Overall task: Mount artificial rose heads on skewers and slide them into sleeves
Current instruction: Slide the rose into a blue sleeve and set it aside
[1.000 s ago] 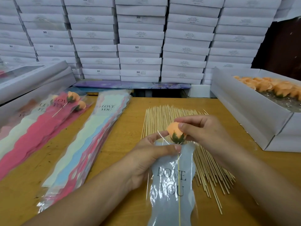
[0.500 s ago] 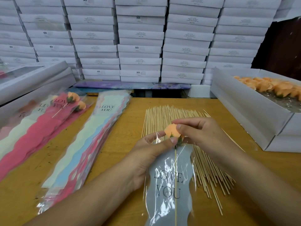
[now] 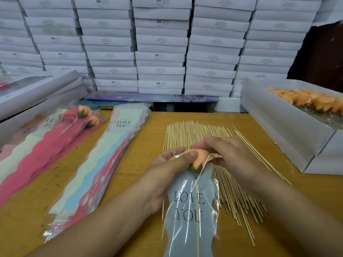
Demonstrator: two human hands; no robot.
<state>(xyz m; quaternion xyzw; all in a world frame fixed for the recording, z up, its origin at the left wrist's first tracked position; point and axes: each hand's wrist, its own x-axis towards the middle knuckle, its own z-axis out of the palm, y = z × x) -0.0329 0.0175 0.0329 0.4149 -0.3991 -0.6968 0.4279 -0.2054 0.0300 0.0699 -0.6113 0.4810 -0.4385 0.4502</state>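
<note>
An orange rose head [image 3: 199, 160] with a green base sits on a skewer [image 3: 197, 216] that runs down inside a grey "LOVE YOU" sleeve [image 3: 191, 210] with clear plastic over it. My left hand [image 3: 167, 175] pinches the sleeve's top edge beside the rose, thumb against the bloom. My right hand [image 3: 228, 154] holds the rose head from the right, fingers curled round it. Both hands hover over a spread of bare skewers [image 3: 204, 134] on the wooden table [image 3: 130, 173].
A stack of empty coloured sleeves [image 3: 104, 160] lies left of centre. Further left, finished roses in sleeves [image 3: 74, 123] lie on a pink pile. A white box of orange rose heads [image 3: 306, 102] stands at the right. White cartons [image 3: 159, 45] are stacked behind.
The rose on its skewer has slid down a little into the sleeve. My left thumb now lies against the bloom, and the right hand has shifted slightly right.
</note>
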